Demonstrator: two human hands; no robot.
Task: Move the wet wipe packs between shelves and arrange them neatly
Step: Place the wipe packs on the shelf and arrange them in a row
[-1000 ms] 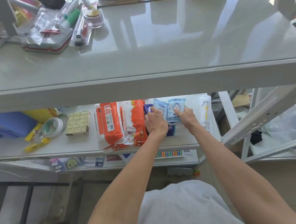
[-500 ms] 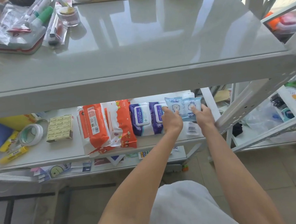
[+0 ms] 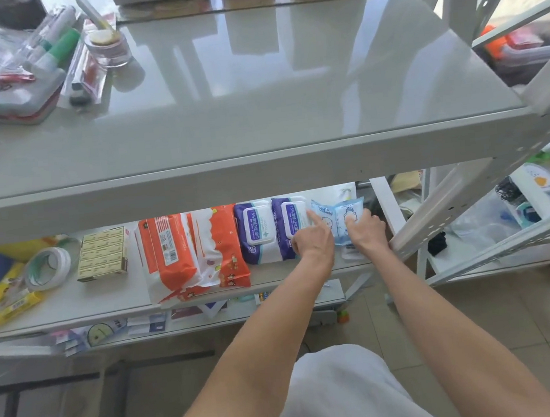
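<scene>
Wipe packs are lined up on the middle shelf (image 3: 74, 303): two orange packs (image 3: 190, 253), two purple packs (image 3: 270, 230), then two small blue packs (image 3: 336, 217). The blue packs are touched by the left hand (image 3: 313, 241), forefinger extended, and pressed by the right hand (image 3: 365, 231), fingers bent.

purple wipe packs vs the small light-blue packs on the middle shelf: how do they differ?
Colour: the two purple wipe packs are dark purple with white flip lids; the two light-blue packs are pale, with a cartoon print and no rigid lid showing.
Size: the purple ones are clearly larger and bulkier.
Contact: the left hand points a finger at the purple/blue boundary; the right hand rests on a blue pack.
Shared: all sit side by side in one row.
</scene>
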